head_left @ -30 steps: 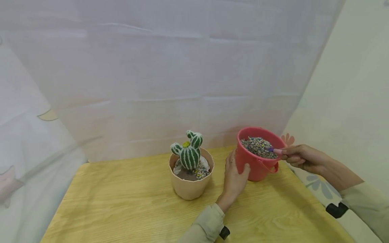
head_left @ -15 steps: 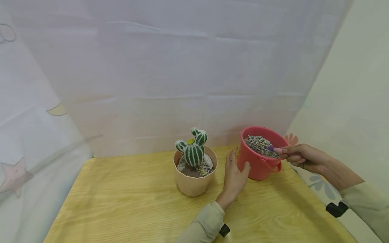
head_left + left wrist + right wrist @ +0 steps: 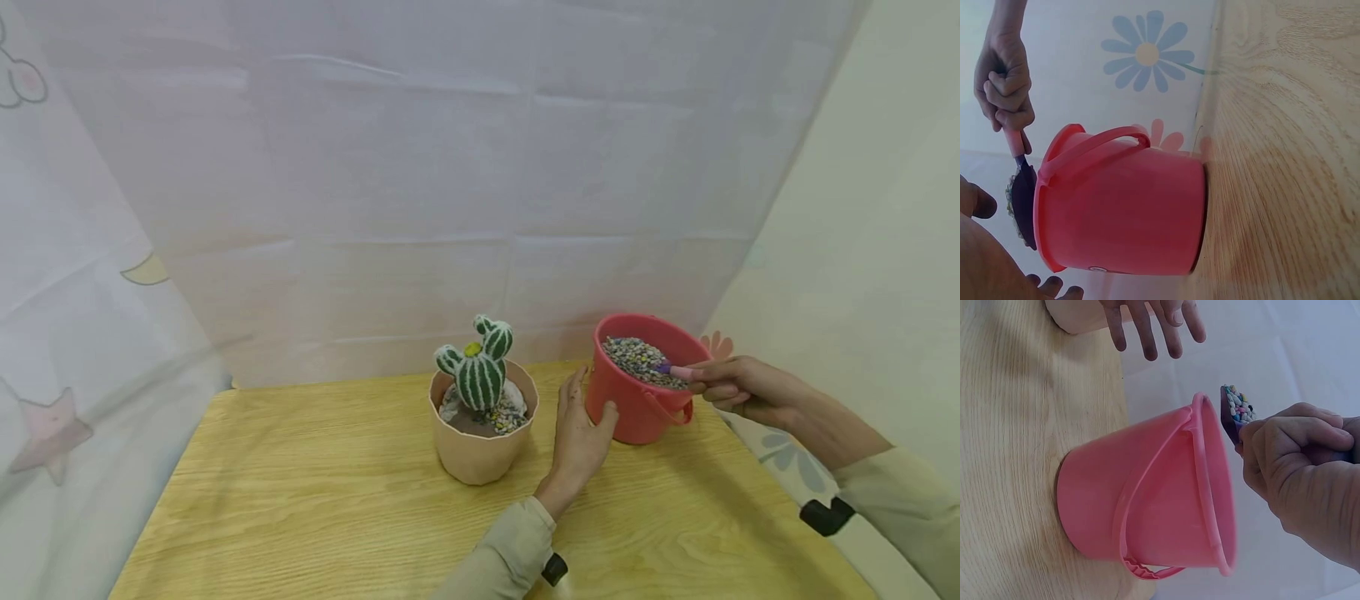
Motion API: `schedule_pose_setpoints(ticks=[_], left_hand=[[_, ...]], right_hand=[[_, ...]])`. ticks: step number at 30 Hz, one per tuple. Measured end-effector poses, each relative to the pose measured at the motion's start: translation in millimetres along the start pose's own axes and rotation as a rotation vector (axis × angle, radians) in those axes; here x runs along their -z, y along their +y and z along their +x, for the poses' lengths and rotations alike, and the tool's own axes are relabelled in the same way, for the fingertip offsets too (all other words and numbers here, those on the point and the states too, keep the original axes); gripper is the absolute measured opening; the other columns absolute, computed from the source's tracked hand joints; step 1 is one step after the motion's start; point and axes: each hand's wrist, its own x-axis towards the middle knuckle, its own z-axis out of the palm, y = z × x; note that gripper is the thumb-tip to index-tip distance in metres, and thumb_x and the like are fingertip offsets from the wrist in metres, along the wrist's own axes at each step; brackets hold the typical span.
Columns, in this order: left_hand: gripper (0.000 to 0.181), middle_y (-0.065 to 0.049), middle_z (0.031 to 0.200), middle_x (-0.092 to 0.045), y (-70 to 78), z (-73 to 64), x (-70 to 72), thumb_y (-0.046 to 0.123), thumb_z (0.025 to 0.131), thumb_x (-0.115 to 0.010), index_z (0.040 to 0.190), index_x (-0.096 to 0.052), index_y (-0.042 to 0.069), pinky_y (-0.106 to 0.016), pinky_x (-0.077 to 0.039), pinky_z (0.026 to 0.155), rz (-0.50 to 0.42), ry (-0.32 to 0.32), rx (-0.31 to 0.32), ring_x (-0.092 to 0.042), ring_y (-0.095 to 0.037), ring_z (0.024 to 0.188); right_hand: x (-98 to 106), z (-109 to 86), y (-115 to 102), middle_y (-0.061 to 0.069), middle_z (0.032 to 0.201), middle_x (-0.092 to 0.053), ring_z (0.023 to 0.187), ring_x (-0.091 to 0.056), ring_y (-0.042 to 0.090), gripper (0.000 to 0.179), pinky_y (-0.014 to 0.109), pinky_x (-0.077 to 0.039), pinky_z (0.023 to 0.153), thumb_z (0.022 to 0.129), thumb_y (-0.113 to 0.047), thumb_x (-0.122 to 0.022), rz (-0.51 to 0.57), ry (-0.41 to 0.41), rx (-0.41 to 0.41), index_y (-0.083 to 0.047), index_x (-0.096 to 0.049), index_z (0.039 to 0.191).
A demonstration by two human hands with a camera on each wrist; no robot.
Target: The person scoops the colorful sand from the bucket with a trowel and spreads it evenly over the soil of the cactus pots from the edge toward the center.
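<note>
A pink bucket (image 3: pixel 637 417) holding many small multicoloured pebbles (image 3: pixel 633 354) stands on the table. My right hand (image 3: pixel 738 387) grips the pink handle of a small shovel (image 3: pixel 681 372) at the bucket's right rim. In the left wrist view, its purple blade (image 3: pixel 1022 203) lies across the bucket's mouth with pebbles on it; the right wrist view also shows pebbles (image 3: pixel 1238 405) heaped there. My left hand (image 3: pixel 581 450) is beside the bucket's left wall, thumb spread and fingers extended. Both wrist views show a gap between those fingers and the bucket.
Left of my left hand stands a beige pot (image 3: pixel 476 458) with a knitted green cactus (image 3: pixel 480 379) and some pebbles in it. Beneath everything is a wooden table (image 3: pixel 315 492). A pale cloth (image 3: pixel 375 183) hangs behind it, and another printed cloth (image 3: pixel 1085 75) is at the side.
The head view has shifted slightly, so the bucket and pot appear a little further right. My left hand has drawn slightly away from the bucket's wall. The shovel remains in my right hand.
</note>
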Motion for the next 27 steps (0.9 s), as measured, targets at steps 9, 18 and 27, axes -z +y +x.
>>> schedule_pose_setpoints(ticks=[9,18,27], left_hand=[[0.063,0.004,0.155,-0.037,-3.5,-0.3,1.5,0.030,0.102,-0.061,0.158,-0.035,0.023,-0.042,-0.038,0.110,0.022,0.001,0.018,-0.037,-0.015,0.140],[0.062,0.003,0.156,-0.036,-4.7,-1.6,5.9,0.029,0.102,-0.059,0.159,-0.034,0.026,-0.043,-0.039,0.109,0.041,0.001,0.015,-0.037,-0.016,0.140],[0.060,0.005,0.154,-0.038,-2.8,-4.9,10.6,0.025,0.102,-0.060,0.157,-0.037,0.024,-0.040,-0.040,0.108,0.061,0.032,0.019,-0.041,-0.016,0.138]], right_hand=[[-8.3,-3.8,-0.9,0.006,0.132,-0.054,0.058,-0.023,0.009,0.060,0.019,-0.025,0.055,0.112,-0.006,-0.032,0.008,0.022,-0.003,0.011,0.005,0.155],[-16.0,-4.8,-0.2,0.006,0.126,-0.059,0.058,-0.021,0.010,0.042,0.020,-0.024,0.055,0.111,-0.004,-0.032,-0.005,0.019,0.017,0.006,-0.038,0.152],[-23.7,-4.2,0.9,0.009,0.138,-0.053,0.057,-0.024,0.008,0.063,0.019,-0.023,0.054,0.111,-0.005,-0.032,-0.004,0.000,0.000,0.012,0.012,0.153]])
